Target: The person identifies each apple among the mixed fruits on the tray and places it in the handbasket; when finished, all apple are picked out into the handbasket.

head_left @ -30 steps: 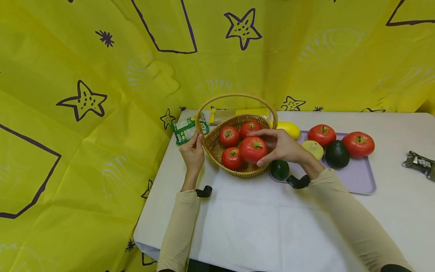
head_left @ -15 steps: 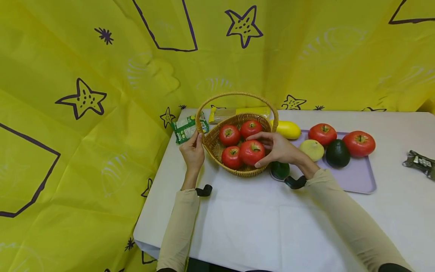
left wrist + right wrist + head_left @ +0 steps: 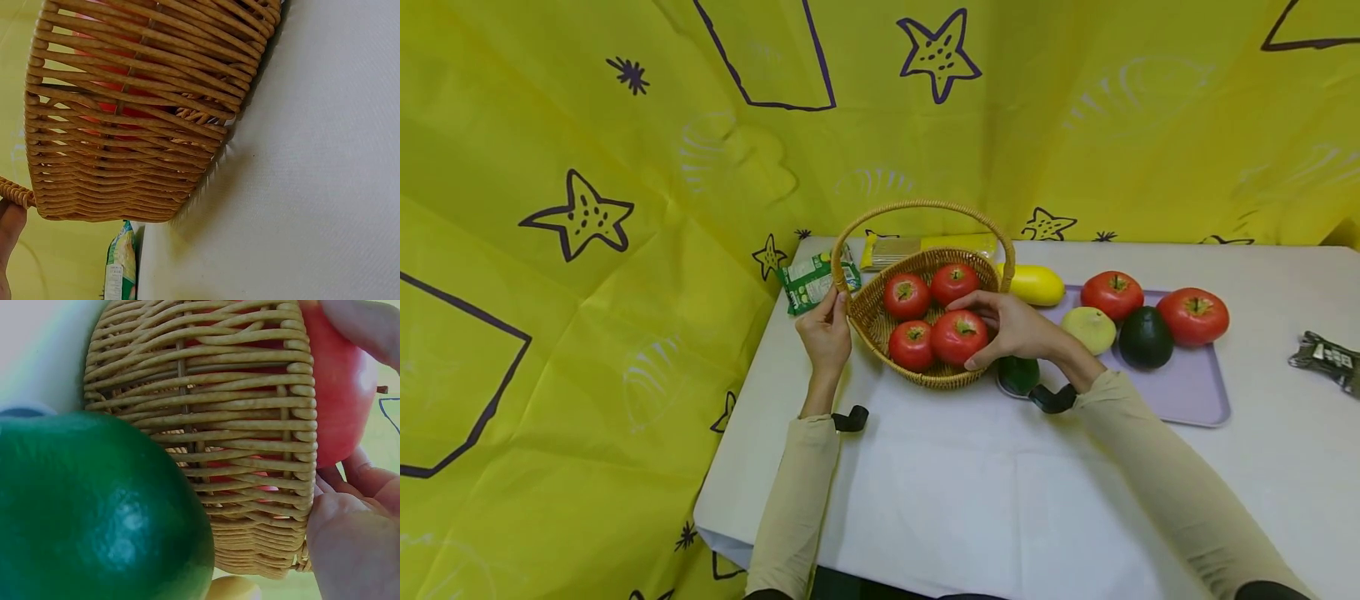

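Observation:
A wicker basket [image 3: 942,382] with a tall arched handle stands on the white table, and several red tomato- or apple-like fruits lie in it. My left hand [image 3: 825,337] pinches the foot of the basket's handle [image 3: 837,268] on the left side. With thumb and fingers curled around it, my right hand [image 3: 1018,329] holds a red fruit [image 3: 958,337] low in the basket's right front part. In the right wrist view that red fruit [image 3: 344,387] shows above the wicker rim between thumb and fingers. A dark green avocado [image 3: 94,506] looms close beneath the right wrist.
A lilac tray [image 3: 1198,392] on the right bears two red fruits, a pale yellow-green round fruit [image 3: 1088,331] and an avocado [image 3: 1145,338]. Behind the basket lie a yellow packet [image 3: 895,252], a green packet [image 3: 812,282] and a yellow oblong fruit [image 3: 1037,286]. A dark packet [image 3: 1326,360] lies far right.
My right hand has lowered the red fruit slightly into the basket, beside the other red ones. The left hand has stayed at the handle's foot.

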{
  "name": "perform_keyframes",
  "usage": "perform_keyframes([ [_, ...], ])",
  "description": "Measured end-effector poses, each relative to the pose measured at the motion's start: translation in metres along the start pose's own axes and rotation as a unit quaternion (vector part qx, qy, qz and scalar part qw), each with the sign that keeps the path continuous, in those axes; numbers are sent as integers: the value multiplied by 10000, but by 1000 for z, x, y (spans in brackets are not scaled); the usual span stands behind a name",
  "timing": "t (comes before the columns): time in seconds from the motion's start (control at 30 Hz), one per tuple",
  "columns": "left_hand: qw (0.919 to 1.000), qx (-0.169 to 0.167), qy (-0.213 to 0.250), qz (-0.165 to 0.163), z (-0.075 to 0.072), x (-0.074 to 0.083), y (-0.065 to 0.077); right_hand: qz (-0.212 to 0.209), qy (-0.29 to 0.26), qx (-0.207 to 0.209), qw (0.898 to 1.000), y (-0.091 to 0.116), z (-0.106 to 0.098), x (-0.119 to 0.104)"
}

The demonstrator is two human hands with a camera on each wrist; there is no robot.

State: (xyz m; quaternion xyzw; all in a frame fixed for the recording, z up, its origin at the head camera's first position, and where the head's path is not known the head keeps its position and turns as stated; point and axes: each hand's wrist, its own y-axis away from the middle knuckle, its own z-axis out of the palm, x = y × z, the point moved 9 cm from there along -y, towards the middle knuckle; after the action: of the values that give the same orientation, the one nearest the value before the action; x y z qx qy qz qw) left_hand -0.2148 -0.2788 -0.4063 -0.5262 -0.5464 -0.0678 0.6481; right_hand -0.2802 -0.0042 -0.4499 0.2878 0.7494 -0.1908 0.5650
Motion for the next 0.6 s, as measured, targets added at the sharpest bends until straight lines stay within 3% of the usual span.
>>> perform_keyframes([
  [0.13, 10000, -24, -72, -53, 0, -23, 1, 61, 209, -37, 9998, -1, 0, 1],
  [0.47, 9999, 65, -129, -27, 2, -19, 1, 135, 1003, 67, 9948, -1, -2, -2],
  [0.6, 9999, 63, -121, -30, 2, -8, 0, 90, 1212, 92, 9926, -2, -1, -4],
])
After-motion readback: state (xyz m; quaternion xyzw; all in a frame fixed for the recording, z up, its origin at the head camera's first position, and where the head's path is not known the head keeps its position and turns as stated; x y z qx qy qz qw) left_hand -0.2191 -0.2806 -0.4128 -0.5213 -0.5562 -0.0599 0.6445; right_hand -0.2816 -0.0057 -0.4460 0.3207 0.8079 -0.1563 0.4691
